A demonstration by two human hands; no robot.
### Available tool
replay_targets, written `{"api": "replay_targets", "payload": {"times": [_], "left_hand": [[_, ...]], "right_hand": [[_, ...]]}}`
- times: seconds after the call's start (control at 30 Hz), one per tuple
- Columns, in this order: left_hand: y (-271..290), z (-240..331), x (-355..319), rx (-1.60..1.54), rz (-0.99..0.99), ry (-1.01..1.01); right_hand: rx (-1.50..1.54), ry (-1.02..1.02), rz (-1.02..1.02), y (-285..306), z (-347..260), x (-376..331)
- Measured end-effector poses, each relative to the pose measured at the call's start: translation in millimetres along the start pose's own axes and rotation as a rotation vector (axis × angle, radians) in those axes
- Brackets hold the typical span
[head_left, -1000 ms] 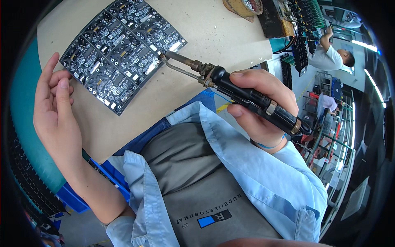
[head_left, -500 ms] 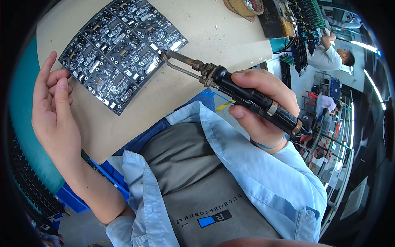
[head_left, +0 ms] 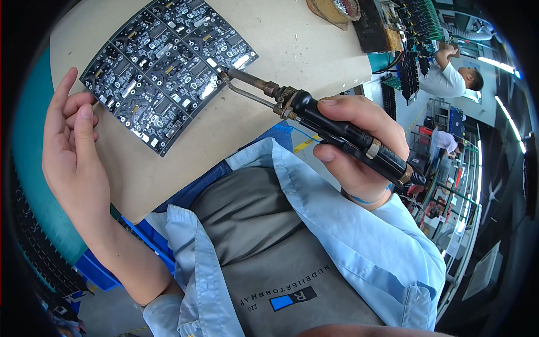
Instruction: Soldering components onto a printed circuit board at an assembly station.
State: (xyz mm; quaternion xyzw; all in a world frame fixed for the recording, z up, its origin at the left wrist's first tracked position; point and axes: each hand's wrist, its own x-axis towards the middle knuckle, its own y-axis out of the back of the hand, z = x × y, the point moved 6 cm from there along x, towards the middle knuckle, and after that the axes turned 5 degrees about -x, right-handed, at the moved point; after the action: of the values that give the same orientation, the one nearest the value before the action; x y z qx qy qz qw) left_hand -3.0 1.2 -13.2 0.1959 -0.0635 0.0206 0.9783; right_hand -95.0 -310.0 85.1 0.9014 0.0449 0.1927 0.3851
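A dark circuit board panel [head_left: 160, 84], divided into several repeated sections, lies on the tan work surface [head_left: 292, 42]. At its left edge is my left hand [head_left: 78, 132], the index finger stretched out and the other fingers partly bent. The bent fingertips are close to the board's edge; I cannot tell if they touch it. My right hand [head_left: 368, 140] grips a black-handled soldering iron [head_left: 342, 132] with a thin metal tube along its barrel. The iron's tip reaches the right part of the panel, and whether it touches a joint is too small to tell.
A tip-cleaning tray [head_left: 331, 10] stands at the far edge beside a dark block-like stand [head_left: 376, 25]. Black racks with green boards [head_left: 415, 33] are at the far right. Blue bins [head_left: 101, 269] sit below the table's left side. A co-worker [head_left: 449, 76] is beyond the racks.
Both hands and the soldering iron have hardly moved. The panel has shifted very slightly, if at all. In the background, the co-worker's hands have moved a little.
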Motion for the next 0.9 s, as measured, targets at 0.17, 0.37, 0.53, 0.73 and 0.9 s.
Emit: {"api": "replay_targets", "payload": {"times": [0.17,0.37,0.53,0.73,0.9], "left_hand": [[-0.9,-1.7,0.4,-0.018,-0.007,0.005],[-0.3,-0.3,0.0,-0.004,0.001,-0.011],[-0.2,-0.5,-1.1,0.012,0.006,0.002],[-0.8,0.6,-0.8,-0.02,0.013,0.003],[-1.0,0.4,-0.3,-0.006,0.008,-0.003]], "right_hand": [[-0.006,-0.002,-0.002,0.1,-0.8,0.5],[0.007,-0.008,-0.018,-0.3,-2.3,1.0],[0.018,0.016,-0.01,-0.1,-1.4,0.9],[-0.001,0.016,-0.015,1.0,-1.7,1.0],[0.012,0.014,-0.006,0.1,-1.7,0.8]]}}
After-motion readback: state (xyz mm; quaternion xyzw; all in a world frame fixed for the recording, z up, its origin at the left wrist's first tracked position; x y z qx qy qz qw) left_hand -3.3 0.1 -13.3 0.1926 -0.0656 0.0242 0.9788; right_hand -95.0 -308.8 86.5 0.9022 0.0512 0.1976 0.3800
